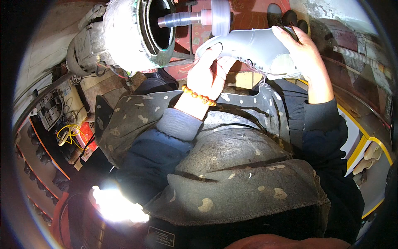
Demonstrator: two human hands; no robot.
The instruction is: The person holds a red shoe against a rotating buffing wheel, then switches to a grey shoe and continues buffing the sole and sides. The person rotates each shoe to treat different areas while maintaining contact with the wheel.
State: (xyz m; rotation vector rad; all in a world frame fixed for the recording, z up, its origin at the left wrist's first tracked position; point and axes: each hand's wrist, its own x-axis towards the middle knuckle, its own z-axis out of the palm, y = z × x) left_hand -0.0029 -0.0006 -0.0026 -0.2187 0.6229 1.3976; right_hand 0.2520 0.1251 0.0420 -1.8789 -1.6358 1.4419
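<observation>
1. My left hand (208,70) fingers are clamped around the toe end of a grey shoe upper (253,50), thumb on top.
2. My right hand (304,52) fingers wrap over its heel end, gripping from above.
3. The upper is held sideways in the air between both hands, above my lap, with a lace end dangling from its lower edge.
4. It sits just below a spinning white wheel (219,16) on a metal shaft (180,19).
5. The shaft comes out of a round grey machine housing (132,33) on the left.
6. A bead bracelet (199,95) is on my left wrist; a stained apron (240,166) covers my lap.
</observation>
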